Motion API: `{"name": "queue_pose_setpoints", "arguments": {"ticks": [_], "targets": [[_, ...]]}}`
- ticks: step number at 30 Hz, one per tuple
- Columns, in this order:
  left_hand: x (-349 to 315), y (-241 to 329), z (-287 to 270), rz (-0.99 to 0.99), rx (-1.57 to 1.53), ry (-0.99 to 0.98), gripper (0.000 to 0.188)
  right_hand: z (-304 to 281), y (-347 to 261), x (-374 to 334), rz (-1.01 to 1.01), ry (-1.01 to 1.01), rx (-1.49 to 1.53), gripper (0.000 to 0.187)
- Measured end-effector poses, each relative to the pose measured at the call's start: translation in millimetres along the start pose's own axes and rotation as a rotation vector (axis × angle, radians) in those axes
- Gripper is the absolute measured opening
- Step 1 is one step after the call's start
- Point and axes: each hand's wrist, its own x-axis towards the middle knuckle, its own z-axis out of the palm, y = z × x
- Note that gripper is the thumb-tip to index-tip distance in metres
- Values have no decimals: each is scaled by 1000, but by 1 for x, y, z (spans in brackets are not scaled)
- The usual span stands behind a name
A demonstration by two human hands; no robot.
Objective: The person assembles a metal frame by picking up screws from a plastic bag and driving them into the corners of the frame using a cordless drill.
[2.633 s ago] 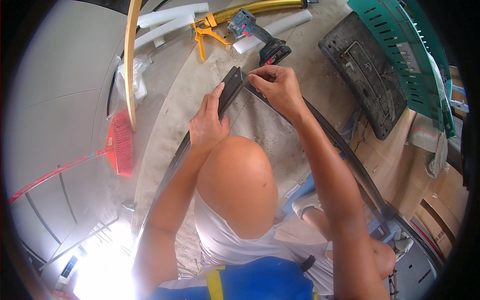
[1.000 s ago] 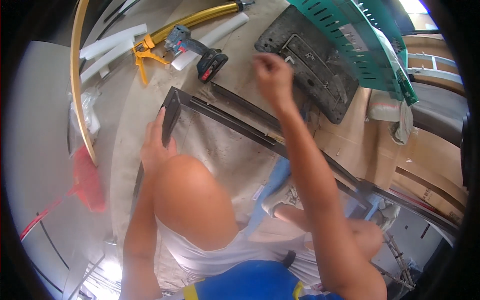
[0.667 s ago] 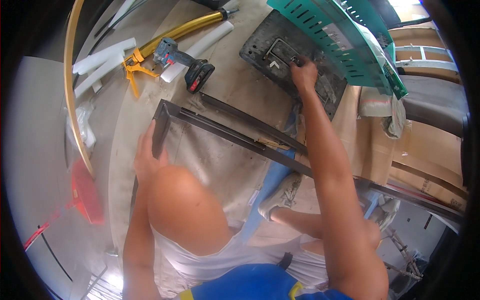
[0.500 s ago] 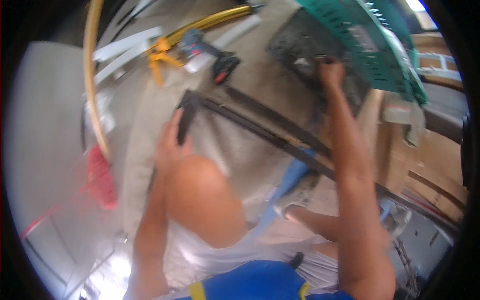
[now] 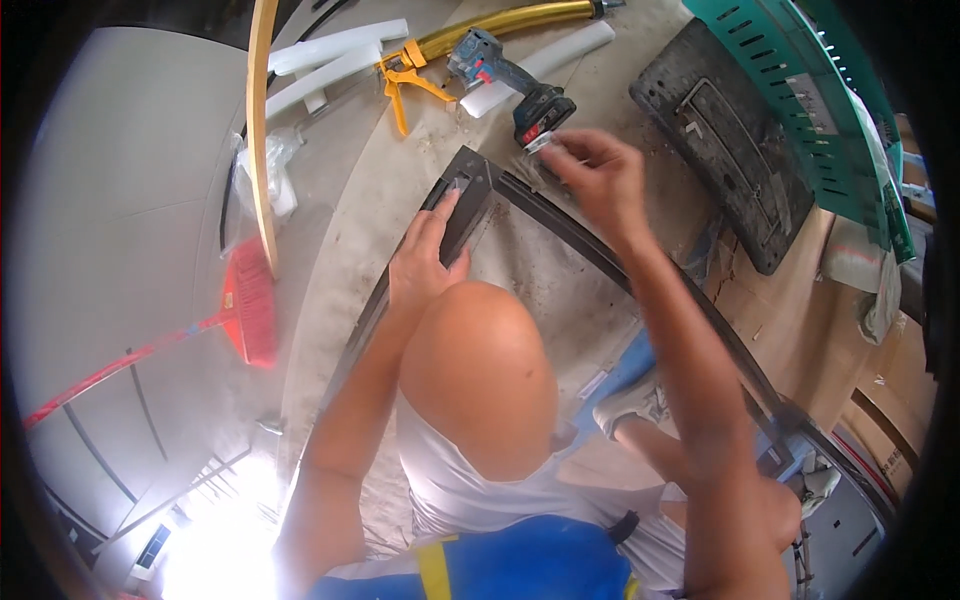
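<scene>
A dark frame (image 5: 569,231) of slim bars lies around my bent knee, its corner pointing away from me. My left hand (image 5: 425,255) grips its left bar just below that corner, fingers along the top and thumb on the inner side. Beyond the corner, my right hand (image 5: 608,185) is raised with thumb and fingertips pinched on a small pale, shiny piece (image 5: 540,143), too small to name. Right beside that piece is the battery end of a cordless drill (image 5: 512,76), which lies on the floor.
A yellow caulking gun (image 5: 408,82) and white foam strips (image 5: 335,45) lie at the back. On the right are a black plastic case (image 5: 735,140), a green crate (image 5: 800,95) and cardboard (image 5: 800,290). A red broom (image 5: 250,305) and a wooden strip (image 5: 258,110) are on the left.
My right hand has come from the black case leftward to near the frame's corner, with a small piece in its fingertips. The left hand stays on the frame. The whole view has shifted.
</scene>
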Motion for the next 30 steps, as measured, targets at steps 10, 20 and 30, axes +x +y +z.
{"name": "queue_pose_setpoints", "arguments": {"ticks": [10,20,30], "targets": [[1,11,0,-13,-75,-5,72,36,-6,-16,126,-73,175,17],[1,8,5,46,-30,29,75,34,-5,-17,92,-62,84,17],[2,7,5,39,-28,10,76,36,-5,-23,69,-163,89,17]]}}
